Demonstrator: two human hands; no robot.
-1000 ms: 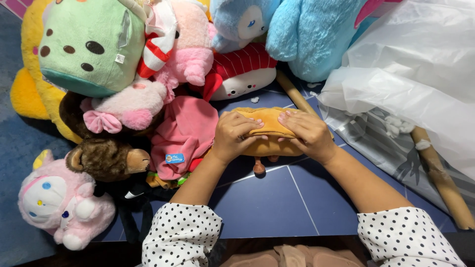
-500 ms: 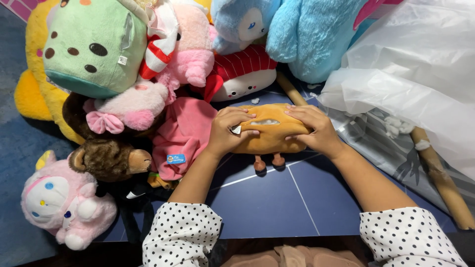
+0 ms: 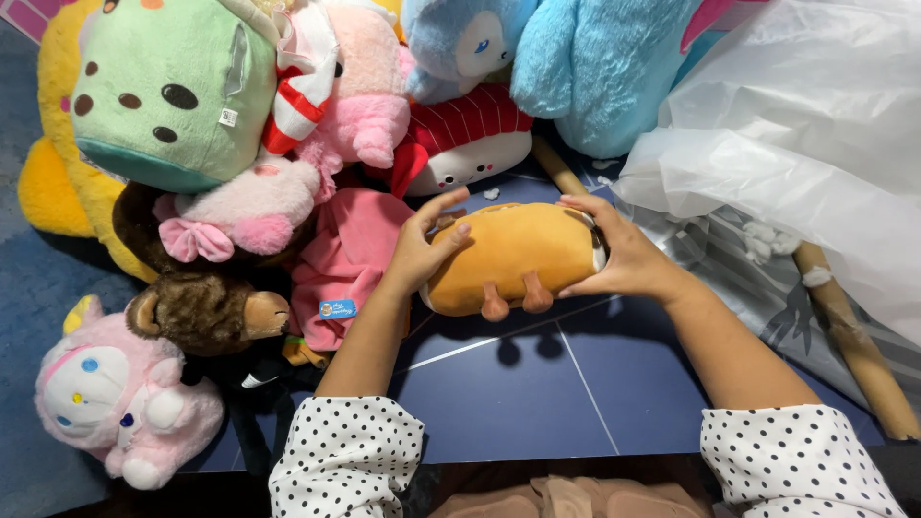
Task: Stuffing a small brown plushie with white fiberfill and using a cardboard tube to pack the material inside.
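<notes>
At the far left, a yellow plush (image 3: 53, 187) lies under a green spotted plush (image 3: 163, 96). Near the left edge, a pink-and-white plush (image 3: 110, 398) rests on the blue floor (image 3: 38, 288). Just right of it sits a brown monkey plush (image 3: 206, 312), and above that a pink plush with a bow (image 3: 240, 216). A red-and-white striped plush (image 3: 297, 86) leans against a light pink plush (image 3: 365, 105) farther back. A flat dark-pink plush (image 3: 345, 259) with a small blue tag lies beside the person's left forearm.

The left hand (image 3: 422, 249) grips the left end of the orange plush (image 3: 513, 254), its fingers (image 3: 451, 235) curled over the top and the thumb raised behind. The orange plush is a long, rounded bun shape with two small feet hanging from its near side; it is held just above the blue worktop (image 3: 537, 393), in the middle of the scene, casting shadows below. The right hand (image 3: 628, 259) grips the right end, fingers closed around it.

Behind the hands lies a red-and-white plush (image 3: 470, 144) with a small face, and beyond it a light blue plush (image 3: 595, 67). At the right, a clear plastic bag (image 3: 806, 163) spreads over the worktop, with a cardboard tube (image 3: 854, 341) running beneath it toward the near right. Both sleeves are white with black dots.
</notes>
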